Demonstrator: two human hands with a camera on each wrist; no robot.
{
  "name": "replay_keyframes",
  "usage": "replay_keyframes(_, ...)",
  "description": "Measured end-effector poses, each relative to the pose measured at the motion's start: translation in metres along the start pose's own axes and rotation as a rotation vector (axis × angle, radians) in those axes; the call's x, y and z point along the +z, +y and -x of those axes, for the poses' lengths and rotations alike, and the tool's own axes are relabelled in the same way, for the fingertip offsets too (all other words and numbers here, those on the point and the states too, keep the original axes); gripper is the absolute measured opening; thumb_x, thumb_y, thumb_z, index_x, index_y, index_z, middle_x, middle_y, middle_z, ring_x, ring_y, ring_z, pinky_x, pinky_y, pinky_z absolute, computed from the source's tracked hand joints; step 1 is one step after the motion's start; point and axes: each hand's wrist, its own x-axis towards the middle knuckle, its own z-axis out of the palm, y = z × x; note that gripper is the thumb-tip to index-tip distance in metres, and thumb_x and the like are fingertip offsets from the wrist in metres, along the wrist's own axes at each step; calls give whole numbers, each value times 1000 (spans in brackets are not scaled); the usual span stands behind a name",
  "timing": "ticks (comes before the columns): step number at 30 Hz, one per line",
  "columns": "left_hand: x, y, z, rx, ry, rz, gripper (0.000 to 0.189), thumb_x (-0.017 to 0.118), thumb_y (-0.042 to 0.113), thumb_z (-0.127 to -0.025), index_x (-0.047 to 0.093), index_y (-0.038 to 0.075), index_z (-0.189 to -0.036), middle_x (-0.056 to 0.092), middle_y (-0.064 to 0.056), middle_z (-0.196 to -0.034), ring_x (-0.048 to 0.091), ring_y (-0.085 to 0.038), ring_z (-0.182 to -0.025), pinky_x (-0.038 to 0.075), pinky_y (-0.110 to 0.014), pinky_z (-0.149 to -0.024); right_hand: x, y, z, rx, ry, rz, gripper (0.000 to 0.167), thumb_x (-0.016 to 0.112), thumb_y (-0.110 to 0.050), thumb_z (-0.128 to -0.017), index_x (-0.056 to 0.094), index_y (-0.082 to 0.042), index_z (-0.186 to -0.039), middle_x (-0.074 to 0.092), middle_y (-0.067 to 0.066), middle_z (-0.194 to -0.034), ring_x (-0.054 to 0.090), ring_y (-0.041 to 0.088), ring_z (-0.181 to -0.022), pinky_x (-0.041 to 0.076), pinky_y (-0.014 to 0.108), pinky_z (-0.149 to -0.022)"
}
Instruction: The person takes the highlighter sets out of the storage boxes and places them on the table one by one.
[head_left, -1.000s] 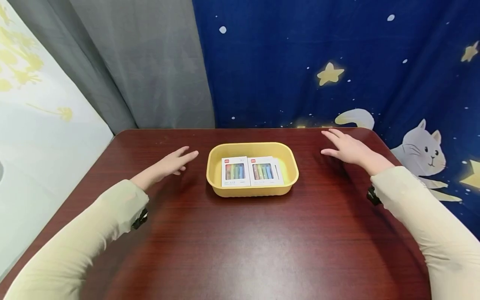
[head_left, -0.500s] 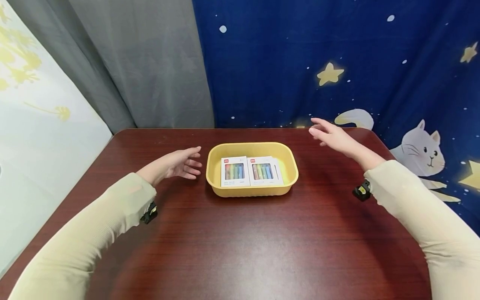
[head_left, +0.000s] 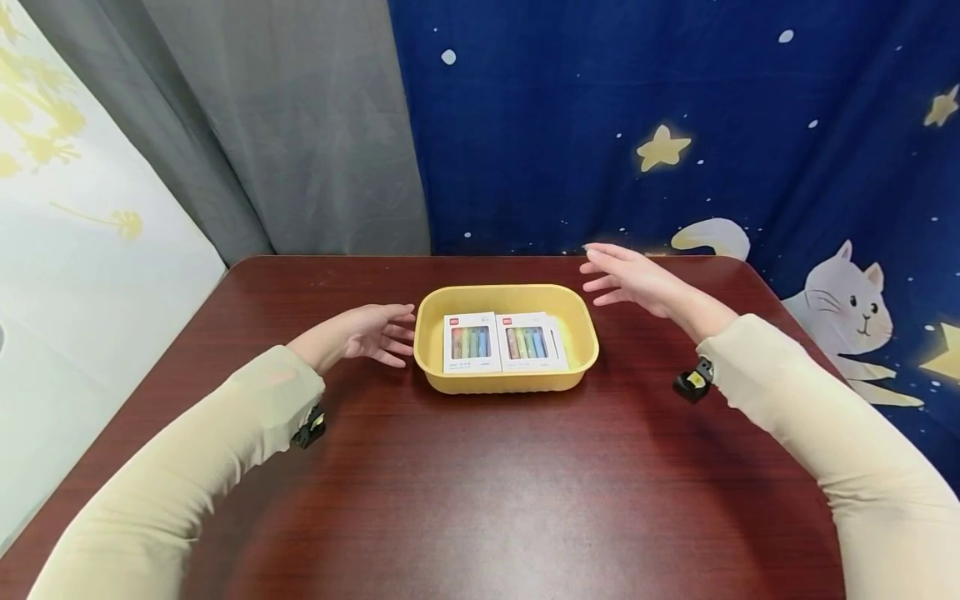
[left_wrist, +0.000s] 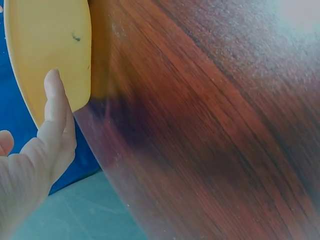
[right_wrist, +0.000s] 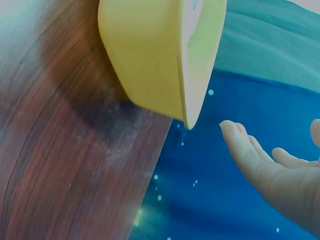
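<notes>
A yellow plastic basket [head_left: 510,382] stands on the dark red wooden table. Inside it lie white boxes with clear windows, a left box [head_left: 471,342] and a right box [head_left: 531,342], showing rows of coloured sticks like crayons. Behind the right one, the edge of another white piece peeks out. My left hand [head_left: 372,333] is at the basket's left side, fingers extended, its fingertips at or very near the wall; contact cannot be told. Apart from the basket's right back corner, my right hand [head_left: 633,279] hovers with fingers spread and holds nothing.
The table [head_left: 480,483] reaches back to a grey curtain [head_left: 322,125] and a blue curtain [head_left: 540,125] with stars and a cat. A white panel [head_left: 90,292] borders the left side. Each wrist carries a small black camera, such as the right one [head_left: 693,382].
Both hands have moved inward toward the basket, the left one rightward to its side and the right one leftward. The basket and boxes have stayed in place.
</notes>
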Motion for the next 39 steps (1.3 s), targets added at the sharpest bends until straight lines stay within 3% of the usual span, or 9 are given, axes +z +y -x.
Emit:
replay_keyframes(6,4,2,-2,-12,22,-22,55,32,36,-99,22,6,-144,39,-18,-131,54,-26,-100,51,-44,-87,13,-2,-9,82,-55,-65,68,37,-43,-97,9,-6,-146,26,23,-145,35,41,-127,44,49,-95)
replay_keyframes(16,2,2,0,-13,-16,-32,57,30,37,-99,21,2,-143,38,-19,-133,55,-24,-98,50,-45,-89,33,-2,-18,207,-177,-79,65,35,-37,-98,5,-7,-146,18,25,-147,31,42,-129,42,54,-95)
replay_keyframes(22,3,4,0,-14,-8,-28,54,32,34,-99,23,3,-143,42,-17,-125,57,-23,-94,51,-45,-87,42,0,-21,258,-227,-113,65,33,-38,-98,2,-6,-146,12,26,-148,26,44,-131,39,58,-95)
replay_keyframes(32,8,6,1,-26,15,-10,50,41,23,-97,27,2,-140,40,-21,-130,57,-25,-96,51,-44,-87,55,1,-25,320,-233,-120,66,31,-42,-98,2,-9,-147,12,25,-148,22,43,-132,39,60,-94)
replay_keyframes(39,9,5,1,-16,16,-32,47,44,19,-96,32,1,-138,50,-13,-113,59,-18,-82,54,-42,-81,61,7,-28,348,-217,-97,67,30,-43,-98,-3,-10,-146,8,27,-148,15,44,-134,36,61,-96)
